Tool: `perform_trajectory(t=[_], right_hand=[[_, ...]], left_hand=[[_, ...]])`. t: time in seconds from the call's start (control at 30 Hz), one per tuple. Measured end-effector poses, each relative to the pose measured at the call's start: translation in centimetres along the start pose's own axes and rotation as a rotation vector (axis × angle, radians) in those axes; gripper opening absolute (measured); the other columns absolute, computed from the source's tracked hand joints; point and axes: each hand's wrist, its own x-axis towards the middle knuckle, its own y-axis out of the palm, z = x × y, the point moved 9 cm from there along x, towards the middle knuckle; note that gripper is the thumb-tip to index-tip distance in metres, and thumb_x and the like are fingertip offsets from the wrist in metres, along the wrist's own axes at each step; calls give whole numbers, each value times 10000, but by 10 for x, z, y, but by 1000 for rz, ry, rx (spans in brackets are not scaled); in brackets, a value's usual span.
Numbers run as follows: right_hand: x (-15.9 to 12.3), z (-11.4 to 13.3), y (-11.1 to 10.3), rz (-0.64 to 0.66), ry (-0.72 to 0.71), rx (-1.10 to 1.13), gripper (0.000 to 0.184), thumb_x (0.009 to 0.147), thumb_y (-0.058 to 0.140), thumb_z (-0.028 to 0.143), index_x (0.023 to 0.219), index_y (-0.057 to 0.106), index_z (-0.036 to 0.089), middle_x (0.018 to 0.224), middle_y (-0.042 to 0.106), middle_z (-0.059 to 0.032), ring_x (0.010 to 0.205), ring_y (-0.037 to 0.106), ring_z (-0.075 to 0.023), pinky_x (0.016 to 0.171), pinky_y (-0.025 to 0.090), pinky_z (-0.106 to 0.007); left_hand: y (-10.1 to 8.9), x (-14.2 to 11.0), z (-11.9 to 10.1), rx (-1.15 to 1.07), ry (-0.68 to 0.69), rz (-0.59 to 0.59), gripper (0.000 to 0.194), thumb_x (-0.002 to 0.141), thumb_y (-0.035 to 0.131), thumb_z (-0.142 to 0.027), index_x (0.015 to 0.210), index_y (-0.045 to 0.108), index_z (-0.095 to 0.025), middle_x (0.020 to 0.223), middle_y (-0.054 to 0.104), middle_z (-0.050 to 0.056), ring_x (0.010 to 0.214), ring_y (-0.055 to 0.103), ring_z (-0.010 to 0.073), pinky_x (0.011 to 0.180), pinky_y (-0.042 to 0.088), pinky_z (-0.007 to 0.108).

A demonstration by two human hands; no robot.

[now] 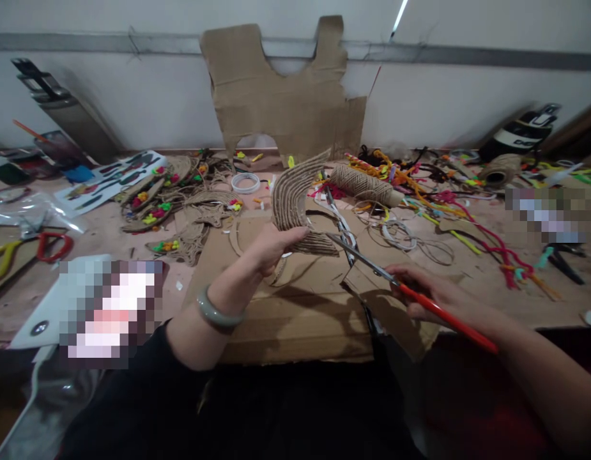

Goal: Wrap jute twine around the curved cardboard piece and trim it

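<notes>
Twine crescent (290, 199) | left grip (272, 248): pinching it | right grip (432, 292): closed round scissors (379, 269)

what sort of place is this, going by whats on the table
Probably a craft workspace: the left hand holds a curved twine-covered piece, a roll of twine lies near colored cords, and cut-out cardboard stands behind.
</notes>
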Motion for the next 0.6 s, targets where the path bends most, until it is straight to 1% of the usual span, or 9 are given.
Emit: perform_trajectory(t=[0.1,0.17,0.33,0.5,0.6], right_hand=[[0,5,-7,-80,16,-150,681,650,667,630,1204,616,237,1032,696,-112,925,656,-325,805,536,-453],[0,12,-10,-131,8,-198,623,664,676,585,1187,635,250,1046,705,-108,934,659,-330,825,536,-468],[0,25,-10,-202,-76,-248,561,705,650,591,1139,652,236,1027,704,-118,915,662,-324,820,545,-471],[2,20,-9,-230,-76,-273,553,722,646,588,1146,650,233,1008,693,-123,870,665,-311,770,556,-458],[3,19,-9,-237,-66,-300,544,735,640,576,1145,651,220,993,700,-129,896,665,-324,800,546,-479]], left_hand=[[-1,1,2,15,-2,-18,148,617,794,-214,713,721,-128,736,729,57,677,658,161,710,541,304],[-1,1,2,8,3,-15,120,628,787,-200,703,723,-132,736,730,61,668,657,162,688,538,296],[-2,1,3,-19,-4,-30,127,631,792,-169,741,734,-142,737,730,61,664,663,173,666,534,302],[0,0,3,-32,-10,-30,121,632,777,-154,741,727,-143,718,725,46,629,654,158,630,525,286],[2,-2,3,-48,-26,-32,115,633,770,-145,736,721,-135,722,728,51,631,655,160,645,530,296]])
